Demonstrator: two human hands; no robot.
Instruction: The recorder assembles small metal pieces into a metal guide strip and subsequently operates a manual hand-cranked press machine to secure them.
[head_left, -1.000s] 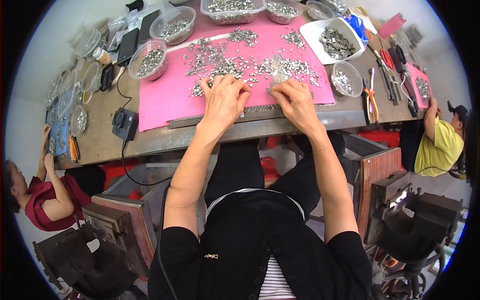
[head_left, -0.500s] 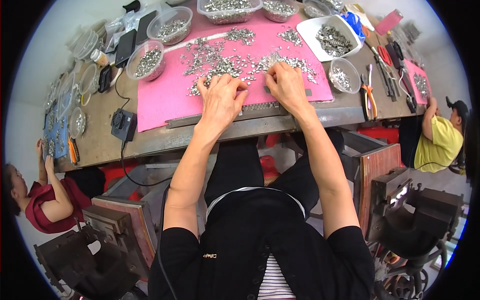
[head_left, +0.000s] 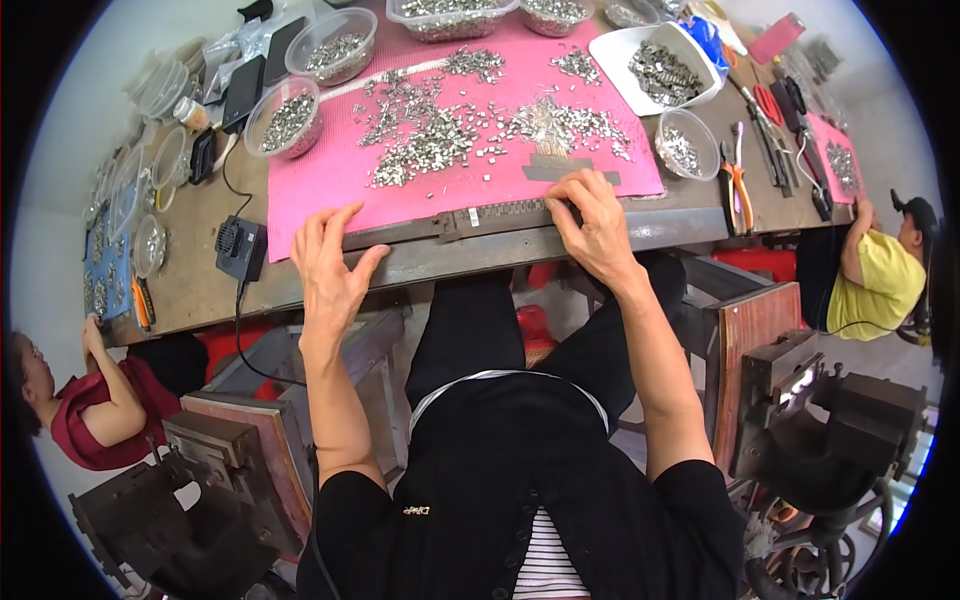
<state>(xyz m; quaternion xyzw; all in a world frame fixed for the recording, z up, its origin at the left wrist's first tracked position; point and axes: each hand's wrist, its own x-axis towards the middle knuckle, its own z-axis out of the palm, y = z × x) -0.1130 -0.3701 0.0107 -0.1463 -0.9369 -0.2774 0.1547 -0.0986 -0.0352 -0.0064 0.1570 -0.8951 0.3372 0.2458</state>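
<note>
A long dark metal bar (head_left: 400, 231) lies along the table's front edge, and a toothed metal strip (head_left: 508, 213) runs along its right part. My left hand (head_left: 332, 262) is by the bar's left end, fingers and thumb spread, with nothing visible in it. At the right end of the strip, my right hand (head_left: 592, 228) has its fingers bent together against the metal; what they pinch is hidden. Beyond the hands, a pink ribbed mat (head_left: 330, 195) bears small loose silvery metal pieces (head_left: 430, 148) and a heap of thin pins (head_left: 545, 122). A flat grey strip (head_left: 558, 170) lies near my right fingertips.
Clear tubs of metal parts (head_left: 285, 125) line the mat's far side, with a white tray (head_left: 605, 55) at right. Orange-handled pliers (head_left: 740, 190) lie further right. A black corded adapter (head_left: 241, 248) sits left. Two people (head_left: 105, 410) (head_left: 880, 275) work either side.
My left hand has moved left and nearer, from the loose pieces to the bar's left end, and its fingers have spread. My right hand has drawn back from the pins to the strip's right end.
</note>
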